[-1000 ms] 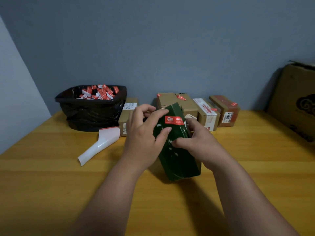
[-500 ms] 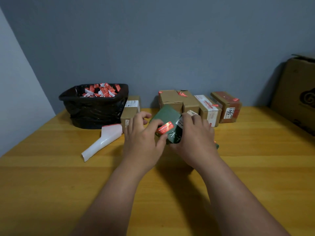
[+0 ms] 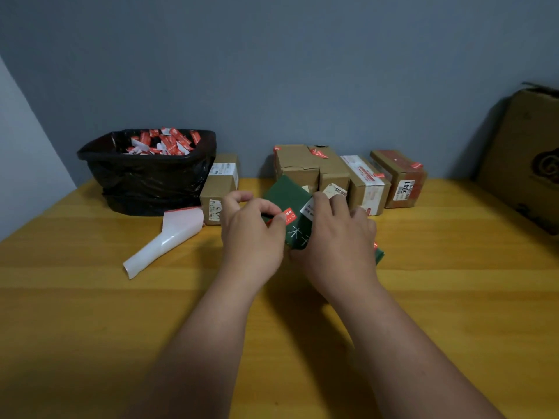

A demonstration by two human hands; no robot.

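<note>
**Fig. — Head view, two bare hands on a green box.** The green box (image 3: 286, 193) is held tilted just above the wooden table (image 3: 90, 313), centre of frame, in front of a row of cartons; its lower corner shows past the rt. wrist.

- Left hand (image 3: 251, 234): thumb and forefinger pressed together, pinching the edge of a red sticker (image 3: 289, 215) that sits on the box's near face. The other fingers are curled loosely above, apart from the box.
- Right hand (image 3: 338, 240): fingers curled over the box's top and rt. side, gripping it. The thumb is hidden, so its position cannot be told.
- A white label (image 3: 308, 208) lies on the box just beside the sticker, partly under the rt. fingers.

Surroundings — at back left, a bin w/ black bag (image 3: 151, 182) holds red-and-white strips (image 3: 163, 140). A curled white paper sheet (image 3: 169, 240) lies in front of it, touching a small brown carton (image 3: 222, 182). Behind the hands, against the wall: a taped brown carton (image 3: 298, 163), a white-labelled carton (image 3: 367, 182) and a carton marked 5041 (image 3: 399, 176). At far rt., a large cardboard box (image 3: 532, 164), cut off by the frame edge.
</note>
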